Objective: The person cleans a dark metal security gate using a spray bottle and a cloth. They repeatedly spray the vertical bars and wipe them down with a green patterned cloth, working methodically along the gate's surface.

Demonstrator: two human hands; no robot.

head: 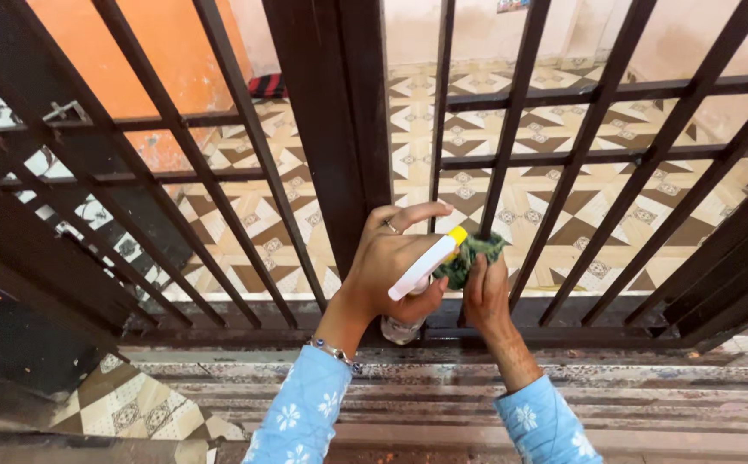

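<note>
Reaching forward from the near edge of the scene, both arms wear light blue sleeves with white flower prints and end at a dark metal gate (331,129). The left hand (391,266) is curled around one spray bottle (421,268), white with a yellow nozzle tip; its thumb and lower fingers wrap the body, while the forefinger lies stretched out over the top, pointing right. A ring sits on one finger and a silver bracelet (333,351) circles the wrist. The bottle tilts, nozzle up and to the right, aimed at the cloth just beside it. Its base shows below the hand, near the gate's bottom rail; any label on it is too small to make out.

The right hand (486,296) rises upright, back toward the camera, fingers closed on one green cloth (470,256), bunched and pressed against a slanting bar just right of the gate's thick centre post. Bottle tip and cloth nearly touch.

Farther off, beyond the bars, lies a tiled floor (511,198) patterned in brown and cream diamonds. An orange wall (150,51) stands at the far left, with one dark red-striped thing, too blurred to identify, at its foot. Nearer, under the arms, runs a streaked stone step (443,404).
</note>
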